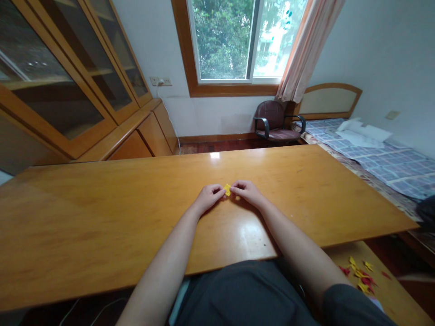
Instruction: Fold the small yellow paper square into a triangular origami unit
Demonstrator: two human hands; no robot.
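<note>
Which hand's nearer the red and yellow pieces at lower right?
Right. The right hand is ahead and left of the red and yellow pieces; the left hand is farther left, across the held yellow piece.

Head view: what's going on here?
A person's left hand and right hand pinch a small yellow piece from either side, at the wooden table. Whether it touches the tabletop is hard to tell. To the person's right, small red and yellow pieces lie on a lower surface.
</note>
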